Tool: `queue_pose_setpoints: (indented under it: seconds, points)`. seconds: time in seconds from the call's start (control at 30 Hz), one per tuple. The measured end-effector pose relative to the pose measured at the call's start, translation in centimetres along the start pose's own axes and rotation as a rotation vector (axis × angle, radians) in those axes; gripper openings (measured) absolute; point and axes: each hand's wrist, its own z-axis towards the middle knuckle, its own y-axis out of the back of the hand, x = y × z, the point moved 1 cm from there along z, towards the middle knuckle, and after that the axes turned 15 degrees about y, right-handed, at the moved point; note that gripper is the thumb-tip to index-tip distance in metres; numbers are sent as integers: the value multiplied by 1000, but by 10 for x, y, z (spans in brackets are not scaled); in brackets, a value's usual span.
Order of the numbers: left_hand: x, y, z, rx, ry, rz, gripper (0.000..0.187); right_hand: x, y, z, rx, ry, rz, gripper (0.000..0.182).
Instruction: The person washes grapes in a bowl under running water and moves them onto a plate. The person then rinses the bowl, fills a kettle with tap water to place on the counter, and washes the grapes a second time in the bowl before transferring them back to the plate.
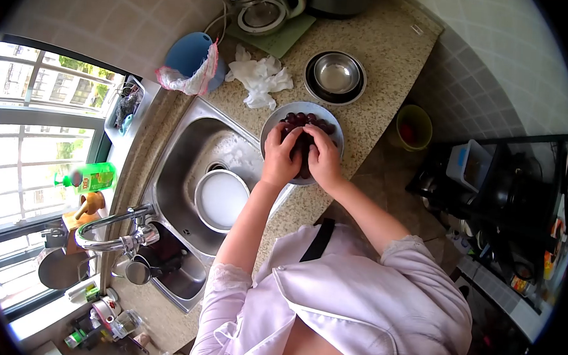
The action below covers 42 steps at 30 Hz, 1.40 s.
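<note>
A pale bowl point(271, 121) of dark red grapes point(310, 119) sits on the speckled counter, close to the sink's edge. My left hand point(282, 156) is over the bowl's left side, fingers curved down onto the grapes. Beside it, my right hand point(324, 159) curves over the grapes from the right, the fingertips of both hands nearly touching. Each hand's fingers are bent round grapes, partly hidden beneath the palms. Down in the sink, a white round basin point(222, 200) stands near the drain.
Nested metal bowls point(336, 74) and crumpled white plastic point(259, 77) lie beyond the grapes. A blue bin point(189, 53) stands behind the steel sink point(179, 164). The faucet point(115, 232) arches at the left. A yellow-green bucket point(414, 128) is on the floor, near a black rack point(524, 192).
</note>
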Motion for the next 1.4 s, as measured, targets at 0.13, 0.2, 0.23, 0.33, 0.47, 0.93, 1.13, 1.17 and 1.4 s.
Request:
queue_pose_setpoints:
  seconds: [0.13,0.2,0.23,0.33,0.47,0.93,1.13,1.17,1.4]
  points:
    - [-11,12,-2,82,-9,0,63,-5,5,3,0,19,22,38]
    - [-10,14,-4,81,-12,-47,66,-3,6,5,16,14,28,37]
    - [-7,15,-5,64,26,-103,67,-3,7,6,6,-5,48,36]
    - [8,17,-11,-21,164,-166,60,-9,6,-1,-19,-53,148,34]
    - [22,23,-22,-117,227,-147,51,-16,5,-8,-106,-157,337,29]
    - [102,74,-109,-339,643,-324,34,84,-44,1,276,217,254,16]
    - [193,119,-219,-329,1026,-126,39,89,-142,-52,603,-119,436,14]
    - [215,119,-238,-307,1071,-77,42,82,-158,-59,673,-198,444,15]
    - [259,122,-284,-217,1243,-225,53,19,-263,-103,1103,-127,241,27]
